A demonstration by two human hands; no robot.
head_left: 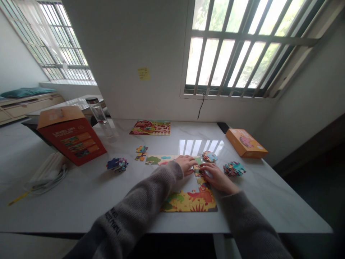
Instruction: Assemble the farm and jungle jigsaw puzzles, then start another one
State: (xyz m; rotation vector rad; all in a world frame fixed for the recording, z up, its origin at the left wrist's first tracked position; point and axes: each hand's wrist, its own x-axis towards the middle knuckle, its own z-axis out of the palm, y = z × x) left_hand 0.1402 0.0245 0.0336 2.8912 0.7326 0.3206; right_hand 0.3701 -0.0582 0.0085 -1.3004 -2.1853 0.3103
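Noting the left hand point(185, 164) lay open and flat, while the right hand point(217, 178) curled slightly over a small multicoloured cardboard jigsaw piece point(197, 171), grip unconfirmed, at twelve o'clock of the yellow cardboard jigsaw point(188, 201).

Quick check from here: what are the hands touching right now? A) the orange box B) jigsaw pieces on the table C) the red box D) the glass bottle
B: the left hand and right hand both rest on jigsaw pieces mid-table.
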